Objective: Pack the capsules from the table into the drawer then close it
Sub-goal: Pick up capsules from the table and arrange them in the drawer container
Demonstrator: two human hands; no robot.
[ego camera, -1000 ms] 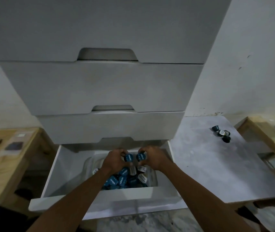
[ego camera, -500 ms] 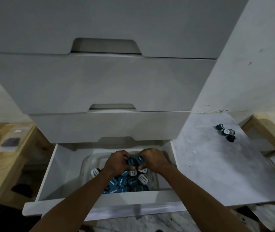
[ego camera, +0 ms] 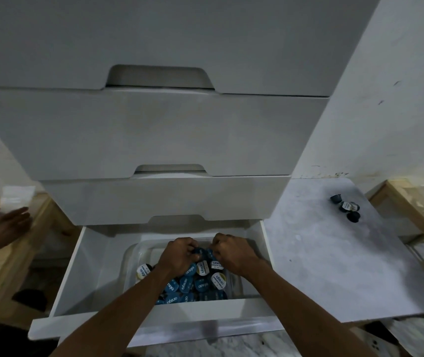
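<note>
At the far left, someone else's hand (ego camera: 4, 225) is hovering open over a wooden bench (ego camera: 12, 258). In the open drawer (ego camera: 89, 266), our left hand (ego camera: 178, 257) and right hand (ego camera: 234, 253) are each gripping capsules (ego camera: 187, 282) heaped in a clear tub (ego camera: 131, 256). Stray capsules (ego camera: 346, 208) are lying on the table (ego camera: 321, 266), towards its far right.
</note>
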